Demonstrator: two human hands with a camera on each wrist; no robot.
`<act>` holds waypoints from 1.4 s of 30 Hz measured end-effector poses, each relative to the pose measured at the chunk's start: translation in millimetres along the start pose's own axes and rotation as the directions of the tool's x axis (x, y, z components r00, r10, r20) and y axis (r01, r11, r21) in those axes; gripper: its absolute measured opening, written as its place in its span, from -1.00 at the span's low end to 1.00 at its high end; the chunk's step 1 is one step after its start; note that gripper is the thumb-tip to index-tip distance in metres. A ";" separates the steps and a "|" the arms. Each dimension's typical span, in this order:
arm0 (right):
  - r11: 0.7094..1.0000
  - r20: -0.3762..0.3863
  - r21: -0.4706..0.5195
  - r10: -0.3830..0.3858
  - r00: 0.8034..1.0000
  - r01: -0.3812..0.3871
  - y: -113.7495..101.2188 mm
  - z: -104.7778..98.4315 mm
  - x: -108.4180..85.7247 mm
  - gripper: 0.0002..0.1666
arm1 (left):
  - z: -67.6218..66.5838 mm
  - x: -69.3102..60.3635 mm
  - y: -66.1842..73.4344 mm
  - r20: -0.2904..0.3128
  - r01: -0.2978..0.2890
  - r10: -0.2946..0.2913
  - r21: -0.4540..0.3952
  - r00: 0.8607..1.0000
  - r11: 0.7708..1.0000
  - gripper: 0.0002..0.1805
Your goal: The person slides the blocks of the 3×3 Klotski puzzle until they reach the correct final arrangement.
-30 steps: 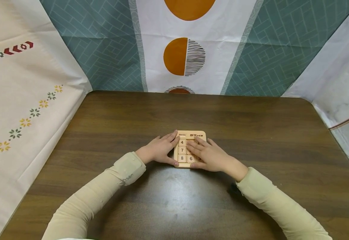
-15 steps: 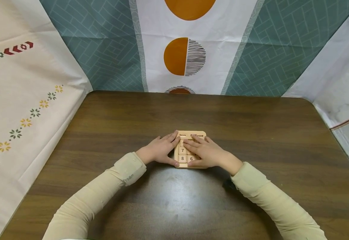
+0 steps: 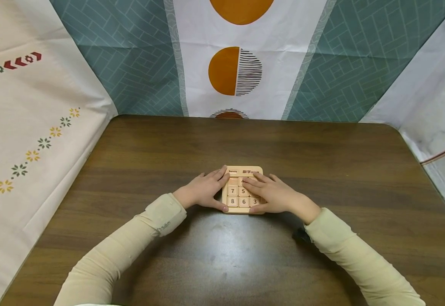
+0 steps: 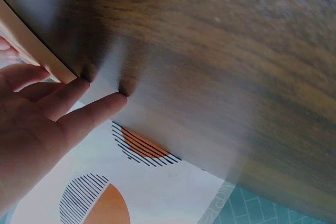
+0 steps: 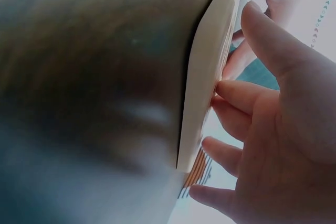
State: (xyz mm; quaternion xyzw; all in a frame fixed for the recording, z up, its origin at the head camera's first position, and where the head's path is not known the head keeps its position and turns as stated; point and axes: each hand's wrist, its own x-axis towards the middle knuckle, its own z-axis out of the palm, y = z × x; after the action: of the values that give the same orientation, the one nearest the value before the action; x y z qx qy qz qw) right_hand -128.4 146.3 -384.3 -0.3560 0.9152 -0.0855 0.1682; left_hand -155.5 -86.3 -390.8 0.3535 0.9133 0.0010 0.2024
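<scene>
In the head view a pale wooden sliding number puzzle (image 3: 235,168) lies flat on the table, with numbered tiles in its frame. Tiles 7, 5, 8, 6 and 3 can be read; the top-left slot is bare and tile 4 (image 3: 241,181) sits right of it, partly covered. My left hand (image 3: 205,190) rests against the puzzle's left edge, thumb at the lower corner, fingers stretched toward the upper one. My right hand (image 3: 274,193) lies over the right side with straight fingers touching the upper tiles, hiding some. The right wrist view shows the puzzle's side edge (image 5: 202,87) beside that hand.
The brown wooden table (image 3: 222,263) surrounds the puzzle on every side. Behind it hangs a teal and white patterned cloth (image 3: 142,63). White cloths flank the left and right.
Tile 4 has slid right from the top-left slot, leaving that slot bare. My right hand first shifted left over the tiles, then back right. My left hand has stayed in place.
</scene>
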 end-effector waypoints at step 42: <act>1.000 -0.075 -0.013 0.003 0.997 -0.004 1.3 2.1 -30.4 -0.17 | 0.7 -1.1 -0.1 0.004 0.003 -0.003 -0.003 1.000 1.000 0.15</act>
State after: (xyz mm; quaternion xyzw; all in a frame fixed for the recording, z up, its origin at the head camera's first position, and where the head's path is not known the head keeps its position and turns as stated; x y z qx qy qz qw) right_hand -107.4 167.8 -379.0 -0.3519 0.9221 -0.0927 0.1316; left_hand -154.5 -87.1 -391.1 0.3517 0.9134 0.0012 0.2049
